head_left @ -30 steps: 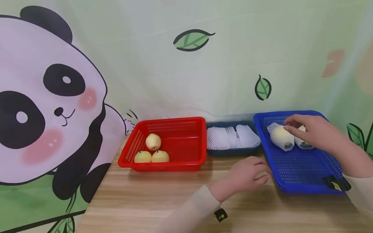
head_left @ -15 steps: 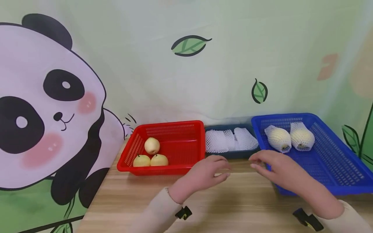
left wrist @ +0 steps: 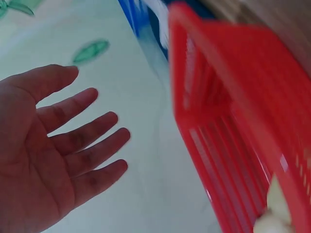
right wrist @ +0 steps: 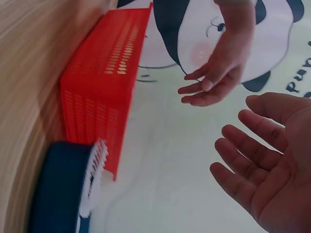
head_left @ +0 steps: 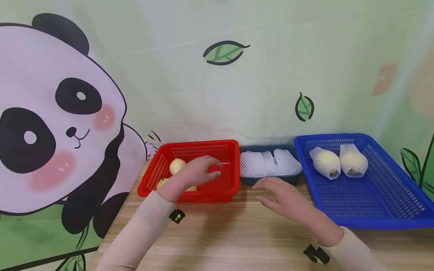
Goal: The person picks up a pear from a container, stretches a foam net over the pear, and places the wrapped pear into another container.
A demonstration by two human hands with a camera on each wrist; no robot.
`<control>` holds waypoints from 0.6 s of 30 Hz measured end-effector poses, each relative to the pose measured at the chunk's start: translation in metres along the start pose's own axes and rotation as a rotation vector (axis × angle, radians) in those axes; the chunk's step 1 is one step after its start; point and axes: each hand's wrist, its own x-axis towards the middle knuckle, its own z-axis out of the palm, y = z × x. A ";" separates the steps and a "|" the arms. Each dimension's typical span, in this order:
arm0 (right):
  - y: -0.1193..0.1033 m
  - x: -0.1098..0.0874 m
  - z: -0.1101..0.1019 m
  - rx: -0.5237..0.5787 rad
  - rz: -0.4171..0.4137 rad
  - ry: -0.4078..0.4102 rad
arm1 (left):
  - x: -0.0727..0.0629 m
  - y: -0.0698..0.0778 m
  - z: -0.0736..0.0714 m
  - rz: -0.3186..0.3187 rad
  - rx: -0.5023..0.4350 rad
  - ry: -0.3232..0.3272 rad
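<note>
My left hand point(head_left: 193, 175) hovers over the red basket point(head_left: 203, 197), fingers spread and holding nothing, as the left wrist view also shows. Beneath it lie yellow pears point(head_left: 177, 165), partly hidden by the hand and wrist. My right hand point(head_left: 286, 197) is in the air before the dark blue tray point(head_left: 249, 181), fingers relaxed and nothing in them. In that tray are white foam net sleeves point(head_left: 253, 164). Two pears in foam nets, a left one point(head_left: 326, 162) and a right one point(head_left: 353, 161), lie in the blue basket point(head_left: 373, 224).
All three containers stand in a row on a wooden table point(head_left: 237, 237), the dark tray between the two baskets. Behind them hangs a pale green cloth point(head_left: 271, 90) printed with a panda point(head_left: 81, 131) and leaves.
My right hand has left the netted pears in the blue basket and moved left to the front of the tray. My left hand has travelled left from the table to above the red basket.
</note>
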 end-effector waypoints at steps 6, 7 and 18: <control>0.000 0.024 0.009 -0.001 0.078 -0.244 | 0.022 -0.029 -0.020 -0.170 -0.060 -0.106; 0.000 0.029 0.010 0.001 0.092 -0.290 | 0.025 -0.032 -0.022 -0.195 -0.065 -0.129; 0.001 0.060 0.038 0.019 0.093 -0.353 | 0.057 -0.059 -0.023 -0.413 -0.095 -0.269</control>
